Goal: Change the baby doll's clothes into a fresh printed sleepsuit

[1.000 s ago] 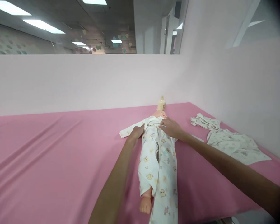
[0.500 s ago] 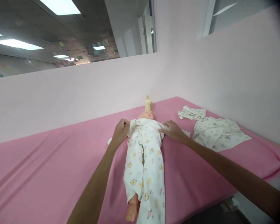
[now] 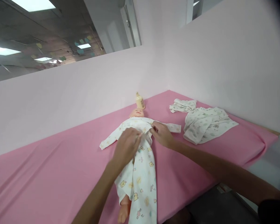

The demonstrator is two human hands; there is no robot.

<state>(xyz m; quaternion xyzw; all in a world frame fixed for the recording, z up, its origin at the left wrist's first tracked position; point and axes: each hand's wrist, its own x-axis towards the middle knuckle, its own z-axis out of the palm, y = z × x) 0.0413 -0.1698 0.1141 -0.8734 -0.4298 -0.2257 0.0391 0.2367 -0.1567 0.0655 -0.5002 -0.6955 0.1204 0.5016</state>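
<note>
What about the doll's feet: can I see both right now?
No, just one foot shows, below the shorter-looking trouser leg; the other leg's fabric runs past the picture's bottom edge.

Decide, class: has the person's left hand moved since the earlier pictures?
Yes: judged against the bottle, the left hand has moved rightward and lower in view, now over the doll's clothes.

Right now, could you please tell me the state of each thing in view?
Doll: face up, one foot bare
Outfit: on the doll, sleeves spread
Left hand: curled over outfit
Right hand: curled at outfit
Bottle: upright
Smaller cloth: bunched
Larger cloth: spread, wrinkled
Sheet: creased
Lights: lit
</note>
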